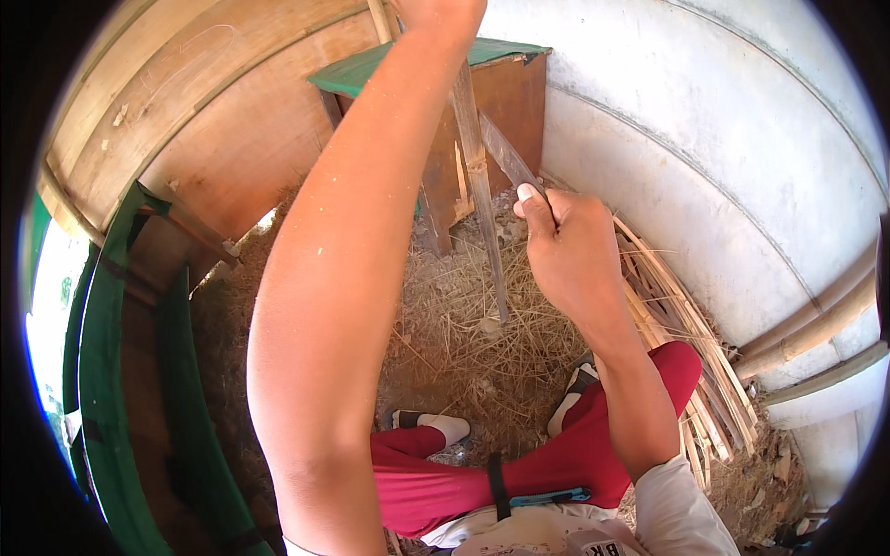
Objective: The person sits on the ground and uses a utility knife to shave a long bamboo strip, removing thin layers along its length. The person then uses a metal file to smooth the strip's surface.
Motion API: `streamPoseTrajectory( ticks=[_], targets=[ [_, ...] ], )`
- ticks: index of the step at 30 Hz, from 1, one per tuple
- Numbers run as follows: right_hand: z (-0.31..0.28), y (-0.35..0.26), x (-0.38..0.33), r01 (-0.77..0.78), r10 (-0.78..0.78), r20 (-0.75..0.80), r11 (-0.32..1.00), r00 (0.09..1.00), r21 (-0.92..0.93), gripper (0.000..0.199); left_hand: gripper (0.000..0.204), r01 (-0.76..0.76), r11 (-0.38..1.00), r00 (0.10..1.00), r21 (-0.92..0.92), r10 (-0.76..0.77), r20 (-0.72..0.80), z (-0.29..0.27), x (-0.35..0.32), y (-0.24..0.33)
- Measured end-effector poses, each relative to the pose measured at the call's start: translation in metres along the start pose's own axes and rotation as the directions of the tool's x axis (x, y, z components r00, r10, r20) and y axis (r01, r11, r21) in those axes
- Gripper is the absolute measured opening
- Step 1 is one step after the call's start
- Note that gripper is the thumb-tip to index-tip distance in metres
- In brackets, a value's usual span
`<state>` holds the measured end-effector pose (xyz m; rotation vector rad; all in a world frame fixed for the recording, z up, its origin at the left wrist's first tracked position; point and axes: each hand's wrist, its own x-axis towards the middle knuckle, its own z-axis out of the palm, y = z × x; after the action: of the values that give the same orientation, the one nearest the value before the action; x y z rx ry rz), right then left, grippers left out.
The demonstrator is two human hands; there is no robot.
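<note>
My left arm reaches up across the middle, and my left hand point(443, 11) is cut off by the top edge. From it a long, narrow bamboo strip point(482, 199) hangs down at a slight slant, its lower tip above the littered ground. My right hand point(575, 236) is closed round the handle of a knife point(508, 153), thumb along the top. The blade points up and left, close against the strip's right side. Fine pale chips cling to my left forearm. The fingers of my left hand are mostly out of the picture.
Thin shavings point(528, 357) cover the ground between my feet. Split bamboo strips point(700, 357) are piled beside my right knee. A wooden table with a green top point(513, 51) stands ahead. Green-edged benches point(111, 389) line the left, and a pale wall point(686, 139) curves along the right.
</note>
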<state>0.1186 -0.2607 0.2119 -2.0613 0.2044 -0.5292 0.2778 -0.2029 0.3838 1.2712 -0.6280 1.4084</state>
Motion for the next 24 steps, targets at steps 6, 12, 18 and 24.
streamPoseTrajectory(
  ticks=[6, 12, 18, 24],
  targets=[
    [0.018, 0.027, -0.001, 0.062, -0.059, -0.042, 0.996, 0.997, 0.062, 0.041, 0.039, -0.022, 1.0, 0.998, 0.006, 0.023, -0.056, 0.003, 0.0, -0.007],
    [-0.015, 0.03, 0.018, -0.198, 0.151, 0.23, 0.96, 0.961, 0.2, 0.039, 0.038, 0.162, 0.986, 0.985, -0.042, -0.159, 0.072, -0.012, -0.006, 0.012],
    [-0.025, 0.0, 0.002, 0.065, -0.061, -0.054, 0.995, 0.997, 0.074, 0.04, 0.042, -0.083, 0.996, 0.995, -0.031, 0.081, -0.054, 0.009, -0.017, 0.014],
    [0.032, 0.045, -0.016, 0.038, -0.032, -0.072, 0.997, 0.997, 0.071, 0.041, 0.041, 0.063, 0.994, 0.998, -0.094, -0.061, 0.028, 0.007, -0.013, 0.024]
  ],
)
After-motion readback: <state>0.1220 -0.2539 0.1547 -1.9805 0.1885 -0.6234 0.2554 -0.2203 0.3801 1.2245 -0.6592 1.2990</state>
